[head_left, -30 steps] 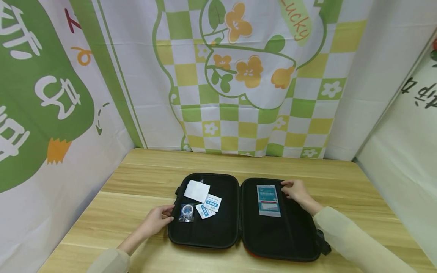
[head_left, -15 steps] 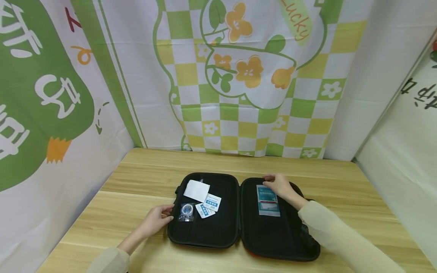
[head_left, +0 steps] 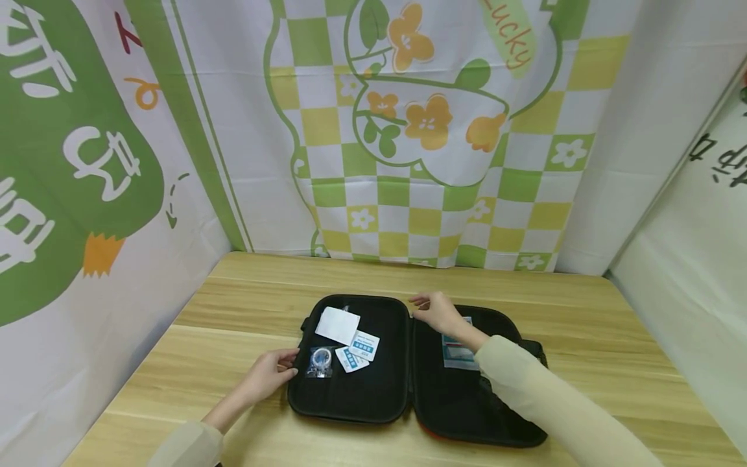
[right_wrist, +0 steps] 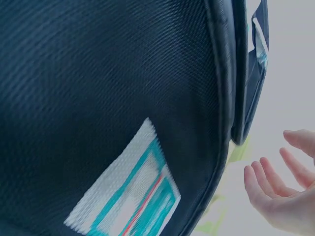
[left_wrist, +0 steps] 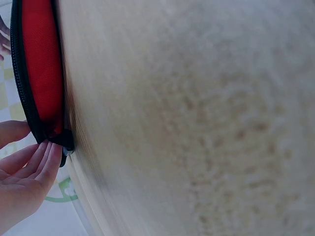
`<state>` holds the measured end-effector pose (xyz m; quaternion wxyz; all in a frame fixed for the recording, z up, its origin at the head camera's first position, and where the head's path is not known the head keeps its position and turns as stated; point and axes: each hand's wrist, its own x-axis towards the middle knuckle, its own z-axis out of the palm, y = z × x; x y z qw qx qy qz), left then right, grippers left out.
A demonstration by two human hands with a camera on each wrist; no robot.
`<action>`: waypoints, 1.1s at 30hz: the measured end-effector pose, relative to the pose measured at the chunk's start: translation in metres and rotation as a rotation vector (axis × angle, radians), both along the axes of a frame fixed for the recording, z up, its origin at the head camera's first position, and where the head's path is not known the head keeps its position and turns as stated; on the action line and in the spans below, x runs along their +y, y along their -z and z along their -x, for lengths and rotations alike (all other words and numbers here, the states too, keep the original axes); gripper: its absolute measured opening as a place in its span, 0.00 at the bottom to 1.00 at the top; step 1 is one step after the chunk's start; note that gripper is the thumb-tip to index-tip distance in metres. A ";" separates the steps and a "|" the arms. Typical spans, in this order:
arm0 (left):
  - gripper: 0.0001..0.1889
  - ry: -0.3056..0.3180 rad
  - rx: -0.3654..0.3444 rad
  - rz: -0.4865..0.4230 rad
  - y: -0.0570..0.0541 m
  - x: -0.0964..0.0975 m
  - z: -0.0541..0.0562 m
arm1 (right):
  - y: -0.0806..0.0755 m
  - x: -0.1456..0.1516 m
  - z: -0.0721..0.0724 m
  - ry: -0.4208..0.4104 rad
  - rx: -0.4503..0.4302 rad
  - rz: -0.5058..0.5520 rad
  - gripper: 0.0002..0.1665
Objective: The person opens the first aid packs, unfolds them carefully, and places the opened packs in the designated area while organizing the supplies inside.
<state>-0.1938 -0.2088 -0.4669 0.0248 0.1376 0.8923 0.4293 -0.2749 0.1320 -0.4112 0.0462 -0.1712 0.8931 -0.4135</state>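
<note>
A black zippered case (head_left: pixel 373 395) with red outer fabric lies open flat on the table, its two halves side by side. My left hand (head_left: pixel 270 376) grips the left half's outer edge, thumb and fingers on either side of the zipper rim (left_wrist: pixel 22 83) in the left wrist view. My right hand (head_left: pixel 440 316) is over the far end of the hinge, fingers loosely bent and holding nothing; in the right wrist view its fingers (right_wrist: pixel 268 179) show beyond the case. Under the right forearm, a teal and white packet (head_left: pixel 458 353) lies in the right half, partly covered.
In the left half lie a white square pad (head_left: pixel 337 325), small blue-and-white packets (head_left: pixel 364 346) and a roll of tape in clear wrap (head_left: pixel 320 362). The wooden table (head_left: pixel 233 311) meets patterned curtains (head_left: pixel 408 240) at the back and sides.
My right hand has moved left from the right half's far edge, across the teal packet, to the hinge. The left hand has stayed at the case's left edge.
</note>
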 end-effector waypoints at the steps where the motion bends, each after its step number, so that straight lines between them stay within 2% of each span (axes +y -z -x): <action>1: 0.19 -0.001 0.001 0.000 0.000 0.001 0.000 | 0.000 -0.003 0.000 -0.004 0.013 -0.004 0.18; 7: 0.19 0.008 -0.002 -0.005 -0.001 0.000 -0.002 | 0.001 -0.026 -0.001 -0.016 0.015 0.000 0.17; 17: 0.19 0.014 0.002 -0.012 0.000 -0.001 0.000 | -0.001 -0.063 -0.005 -0.098 0.068 -0.027 0.16; 21: 0.19 0.023 0.023 -0.035 0.002 -0.002 -0.001 | 0.000 -0.076 -0.005 -0.136 0.099 -0.065 0.16; 22: 0.19 0.051 0.069 -0.065 0.008 -0.005 0.002 | 0.001 -0.079 -0.005 -0.140 0.104 -0.070 0.16; 23: 0.19 0.051 0.074 -0.073 0.009 -0.006 0.002 | 0.001 -0.081 -0.005 -0.142 0.106 -0.077 0.16; 28: 0.19 0.046 0.059 -0.055 0.007 -0.004 0.003 | 0.004 -0.092 -0.006 -0.153 0.093 -0.086 0.18; 29: 0.19 0.016 0.014 -0.024 0.001 -0.001 0.000 | 0.005 -0.094 -0.006 -0.159 0.093 -0.090 0.18; 33: 0.19 0.013 0.005 -0.006 0.002 -0.001 0.000 | 0.010 -0.102 -0.005 -0.186 0.105 -0.101 0.19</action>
